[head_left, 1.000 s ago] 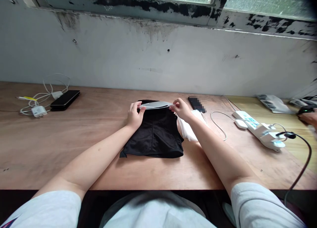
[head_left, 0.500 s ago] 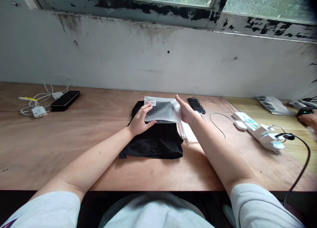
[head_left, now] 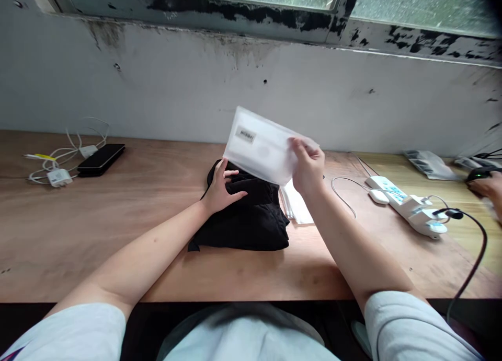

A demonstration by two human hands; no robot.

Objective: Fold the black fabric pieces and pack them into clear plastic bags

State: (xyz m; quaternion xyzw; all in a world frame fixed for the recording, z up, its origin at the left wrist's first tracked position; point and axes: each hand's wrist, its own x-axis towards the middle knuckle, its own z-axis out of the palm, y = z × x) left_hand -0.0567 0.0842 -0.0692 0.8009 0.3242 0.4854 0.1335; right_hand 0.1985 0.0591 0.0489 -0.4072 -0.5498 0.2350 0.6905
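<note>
A frosted plastic pouch [head_left: 261,149] with a small barcode label is raised and tilted above the table. My right hand [head_left: 308,165] pinches its right end between thumb and fingers. On the table below lies a folded black cloth item [head_left: 247,225], soft and wrinkled; I cannot tell whether it is a bag or a garment. Over its upper left part rests my left hand [head_left: 220,194], thumb and fingers spread and nothing gripped. Its index fingertip is close to the pouch's lower left corner; contact there is unclear.
White plastic sheets or bags [head_left: 298,207] lie right of the cloth. A power strip [head_left: 406,201] with chargers and cables stands farther right. At left are a black box-like device [head_left: 101,160] and white cables. Another person's hand [head_left: 486,186] rests on a mouse at the right edge.
The pouch has been lifted off the black cloth and tilted, rising with my right hand, which now grips it. My left hand has let the pouch go and stays over the cloth.
</note>
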